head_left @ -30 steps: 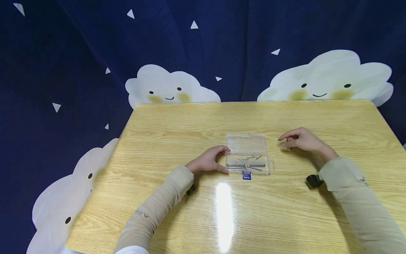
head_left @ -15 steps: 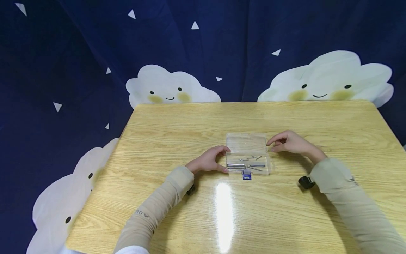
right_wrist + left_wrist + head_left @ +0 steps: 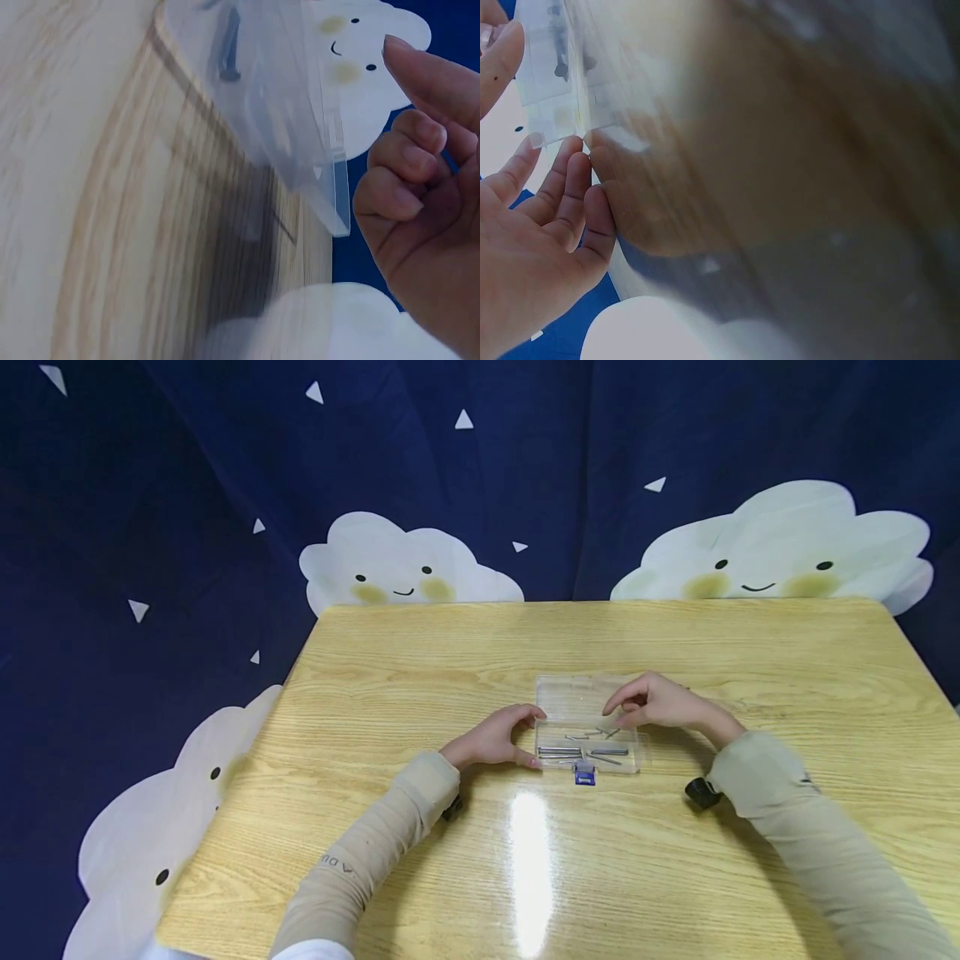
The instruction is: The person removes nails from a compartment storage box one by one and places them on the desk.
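Observation:
A clear plastic box [image 3: 638, 760] lies on the table, its lid [image 3: 558, 697] folded back and a blue latch [image 3: 585, 776] at the front. Inside are several metal nails [image 3: 610, 752], longer ones along the front and shorter ones behind. My left hand [image 3: 491, 739] holds the box's left end, thumb at the front corner and index finger near the hinge. Above the right part of the lid and box hovers my right hand [image 3: 660, 702], index finger and thumb pointing down, tips apart. Its other fingers are curled in the right wrist view, and nothing shows between them.
The wood-grain table [image 3: 420, 652] surrounds the box. A thin dark nail-like piece [image 3: 283, 227] shows on the table beside the box. A navy curtain [image 3: 420, 460] with printed clouds hangs behind the table. Black wrist cameras [image 3: 702, 793] sit under the beige sleeves.
My right hand has moved left from the table beside the box to over its right part. The left hand and the box have stayed where they were.

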Motion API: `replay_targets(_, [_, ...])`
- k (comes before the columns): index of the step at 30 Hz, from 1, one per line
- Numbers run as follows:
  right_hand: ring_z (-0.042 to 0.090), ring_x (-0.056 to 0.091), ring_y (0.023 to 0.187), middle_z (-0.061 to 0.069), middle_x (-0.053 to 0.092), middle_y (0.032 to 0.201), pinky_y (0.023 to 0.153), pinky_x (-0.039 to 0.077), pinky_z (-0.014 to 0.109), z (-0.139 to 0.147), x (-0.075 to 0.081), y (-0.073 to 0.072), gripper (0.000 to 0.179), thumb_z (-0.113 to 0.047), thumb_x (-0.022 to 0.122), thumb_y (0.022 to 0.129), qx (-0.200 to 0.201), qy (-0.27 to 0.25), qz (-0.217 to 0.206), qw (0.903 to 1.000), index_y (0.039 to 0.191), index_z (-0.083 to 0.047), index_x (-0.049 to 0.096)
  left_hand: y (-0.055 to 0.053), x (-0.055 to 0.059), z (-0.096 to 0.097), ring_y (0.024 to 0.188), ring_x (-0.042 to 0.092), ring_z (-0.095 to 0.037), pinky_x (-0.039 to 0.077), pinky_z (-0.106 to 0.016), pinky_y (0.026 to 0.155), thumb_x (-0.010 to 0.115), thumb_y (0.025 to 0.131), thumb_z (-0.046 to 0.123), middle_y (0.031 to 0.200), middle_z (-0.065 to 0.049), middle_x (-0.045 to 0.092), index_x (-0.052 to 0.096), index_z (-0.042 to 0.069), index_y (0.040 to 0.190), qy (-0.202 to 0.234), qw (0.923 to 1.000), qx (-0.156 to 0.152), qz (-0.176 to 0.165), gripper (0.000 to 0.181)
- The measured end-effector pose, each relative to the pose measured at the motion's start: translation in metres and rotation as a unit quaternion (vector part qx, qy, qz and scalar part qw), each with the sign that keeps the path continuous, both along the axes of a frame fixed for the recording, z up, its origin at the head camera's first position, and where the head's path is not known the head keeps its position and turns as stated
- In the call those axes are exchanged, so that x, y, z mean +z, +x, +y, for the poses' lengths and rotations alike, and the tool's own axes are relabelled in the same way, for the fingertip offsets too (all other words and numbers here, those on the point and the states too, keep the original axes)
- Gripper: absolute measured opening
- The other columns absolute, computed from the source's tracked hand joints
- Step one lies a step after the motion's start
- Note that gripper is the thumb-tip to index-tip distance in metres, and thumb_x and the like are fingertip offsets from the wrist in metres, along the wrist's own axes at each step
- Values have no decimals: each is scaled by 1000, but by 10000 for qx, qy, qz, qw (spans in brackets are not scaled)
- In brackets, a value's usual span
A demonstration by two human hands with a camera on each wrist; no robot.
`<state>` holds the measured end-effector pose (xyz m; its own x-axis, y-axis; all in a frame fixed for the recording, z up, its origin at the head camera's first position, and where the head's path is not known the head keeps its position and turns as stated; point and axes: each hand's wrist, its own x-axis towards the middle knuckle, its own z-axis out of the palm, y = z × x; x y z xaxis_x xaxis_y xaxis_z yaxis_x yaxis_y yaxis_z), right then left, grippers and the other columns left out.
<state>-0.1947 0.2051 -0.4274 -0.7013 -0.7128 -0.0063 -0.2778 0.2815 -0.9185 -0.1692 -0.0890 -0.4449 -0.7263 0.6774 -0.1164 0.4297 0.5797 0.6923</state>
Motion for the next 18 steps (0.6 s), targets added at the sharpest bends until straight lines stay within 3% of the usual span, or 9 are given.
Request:
replay_targets(9, [4, 34, 53, -5, 40, 60, 51, 34, 20, -15, -3, -1, 20, 4, 67, 76, 789, 119, -193, 9966, 96, 10, 65, 0, 0, 1, 104, 47, -18, 34, -26, 95, 81, 69, 20, 111, -7, 53, 47, 4, 124, -27, 10000, 33, -67, 67])
replay_targets(18, [3, 36, 52, -7, 44, 60, 53, 38, 20, -19, -1, 0, 22, 2, 68, 76, 1181, 232, -232, 9925, 96, 10, 65, -1, -1, 0, 103, 48, -17, 34, -25, 94, 81, 68, 21, 110, -6, 53, 47, 5, 124, -7, 10000, 27, -5, 67])
